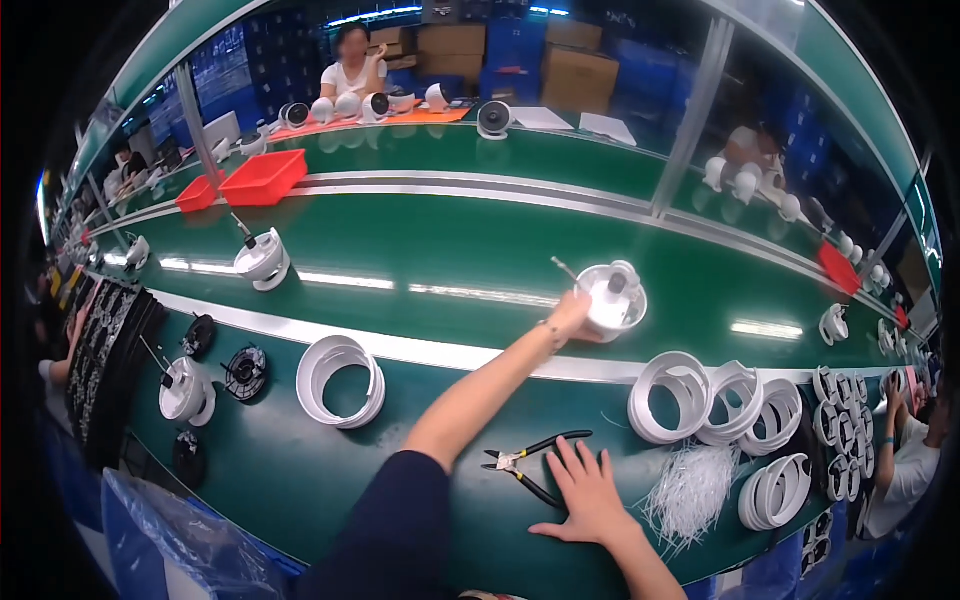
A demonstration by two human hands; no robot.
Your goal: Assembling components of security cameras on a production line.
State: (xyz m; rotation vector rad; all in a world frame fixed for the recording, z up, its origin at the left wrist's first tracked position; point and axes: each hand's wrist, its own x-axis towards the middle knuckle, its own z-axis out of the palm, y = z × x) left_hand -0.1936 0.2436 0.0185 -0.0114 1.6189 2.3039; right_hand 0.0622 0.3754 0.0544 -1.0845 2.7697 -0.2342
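"Where's the white housing?"

"Twelve o'clock from the right hand, at the glossy green strip. It's a smooth, bowl-shaped shell with a grey cylinder inside. The left hand grasps its left edge, and a thin rod slants up there."

"Can you see that whole grip?"

"No, it's slightly blurred and some fingers are hidden. Whether the shell rests on the strip, I can't tell."

"And the right hand?"

"Palm down on the dark green worktop, fingers spread, gripping nothing. The metal pliers lie at ten o'clock, blades parted, handles black and yellow. Fingertips overlap one handle; I can't make out whether they press it."

"What's around it?"

"At three o'clock, a tangled heap of thin, whitish strands, too fine to separate. Smooth white rings overlap around one to two o'clock, partly hiding each other. Far out at nine, crinkled clear plastic runs off into the dark rim of the view."
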